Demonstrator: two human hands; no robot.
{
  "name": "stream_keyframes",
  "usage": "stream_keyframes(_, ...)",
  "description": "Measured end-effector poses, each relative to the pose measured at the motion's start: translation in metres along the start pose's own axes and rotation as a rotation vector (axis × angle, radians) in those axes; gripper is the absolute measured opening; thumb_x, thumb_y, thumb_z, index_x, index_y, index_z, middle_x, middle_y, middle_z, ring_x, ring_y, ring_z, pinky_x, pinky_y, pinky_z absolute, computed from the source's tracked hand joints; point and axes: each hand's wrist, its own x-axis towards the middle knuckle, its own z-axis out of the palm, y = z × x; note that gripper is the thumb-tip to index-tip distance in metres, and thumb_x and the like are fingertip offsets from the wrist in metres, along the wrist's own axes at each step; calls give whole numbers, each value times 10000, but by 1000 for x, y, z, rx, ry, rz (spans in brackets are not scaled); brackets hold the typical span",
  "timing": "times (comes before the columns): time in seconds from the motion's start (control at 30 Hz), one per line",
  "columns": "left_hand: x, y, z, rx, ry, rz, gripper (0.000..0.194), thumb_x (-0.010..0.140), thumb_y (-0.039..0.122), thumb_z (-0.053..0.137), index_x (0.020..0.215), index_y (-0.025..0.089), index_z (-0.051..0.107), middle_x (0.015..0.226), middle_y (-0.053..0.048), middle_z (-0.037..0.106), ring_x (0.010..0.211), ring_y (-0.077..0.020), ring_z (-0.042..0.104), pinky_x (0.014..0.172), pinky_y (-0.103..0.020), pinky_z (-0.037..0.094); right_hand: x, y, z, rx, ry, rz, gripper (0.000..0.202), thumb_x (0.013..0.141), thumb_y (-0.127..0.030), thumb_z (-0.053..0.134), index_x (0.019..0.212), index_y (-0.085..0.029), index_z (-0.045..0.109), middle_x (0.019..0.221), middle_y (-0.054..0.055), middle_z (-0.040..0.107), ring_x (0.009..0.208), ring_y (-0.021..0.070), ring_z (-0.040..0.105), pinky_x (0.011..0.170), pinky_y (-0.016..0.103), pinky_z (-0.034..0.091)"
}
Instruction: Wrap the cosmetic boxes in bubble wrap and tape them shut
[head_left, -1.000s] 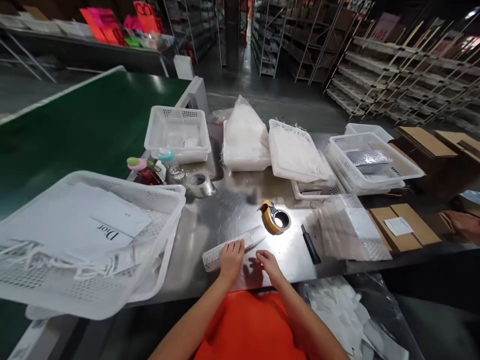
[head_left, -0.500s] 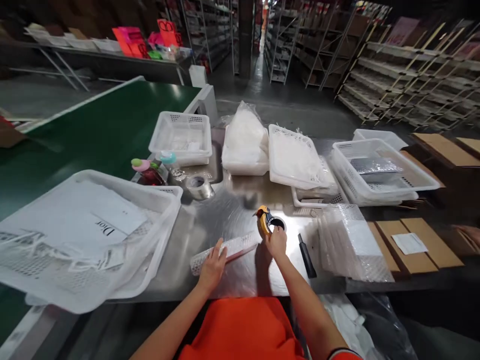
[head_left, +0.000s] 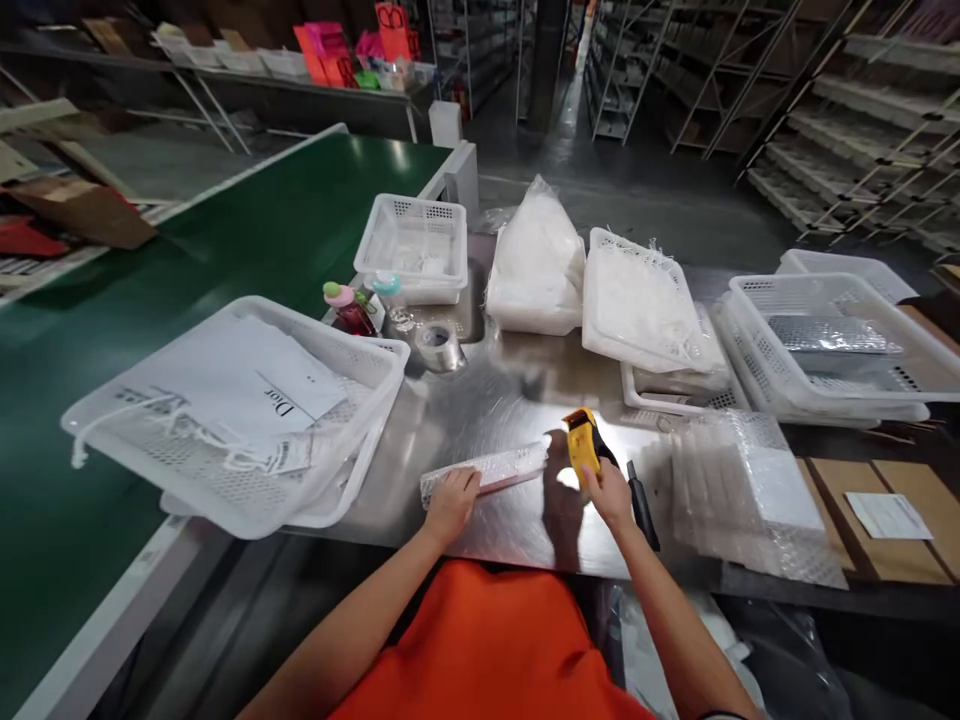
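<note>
My left hand rests on the near end of a long, narrow package in bubble wrap, which lies on the metal table. Its fingers curl over the package and press on it. A yellow and black tape dispenser is gripped in my right hand, raised above the table to the right of the package. Just beyond my right hand lies a black-handled knife. A roll of silver tape sits farther back on the table.
A white basket with a flat Dior bag stands at left. White baskets line the back. Stacked bubble-wrap sleeves and flat cardboard are at right. A green conveyor runs at far left.
The view has swung left, so the table's things appear farther right. In my right hand the tape dispenser has turned and moved away from the package's far end. My left hand stays on the package.
</note>
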Motion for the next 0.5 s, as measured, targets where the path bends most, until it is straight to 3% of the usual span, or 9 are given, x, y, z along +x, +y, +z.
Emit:
stream_keyframes(0.1,-1,-2,1,-34,19,-10,298,971,128,471,1149,174,705,1188,-130,715,1053,-246,666,916,-400,551,-56,-21,-16,392,131,100,452,879,-623,524,846,-187,639,700,63,671,616,196,598,566,295,417)
stream_keyframes(0.23,-2,-2,2,-60,24,-10,293,1001,157,442,1048,175,731,1003,-116,728,987,-248,667,859,-382,542,-105,-90,-2,817,111,178,586,823,-765,520,714,-197,612,605,32,611,529,161,536,471,275,409)
stream_keyframes(0.37,-3,-6,4,-116,-2,-70,303,999,149,433,864,173,704,912,-104,713,935,-236,666,843,-361,537,-107,-143,33,868,58,191,556,769,-755,565,656,-211,575,571,7,584,520,149,512,463,263,404)
stream_keyframes(0.5,-2,-8,4,-163,-26,-182,276,972,98,408,965,160,677,1065,-128,723,1005,-238,679,889,-375,544,-105,-152,52,735,45,208,528,759,-724,536,614,-216,544,561,14,593,540,150,510,482,259,387)
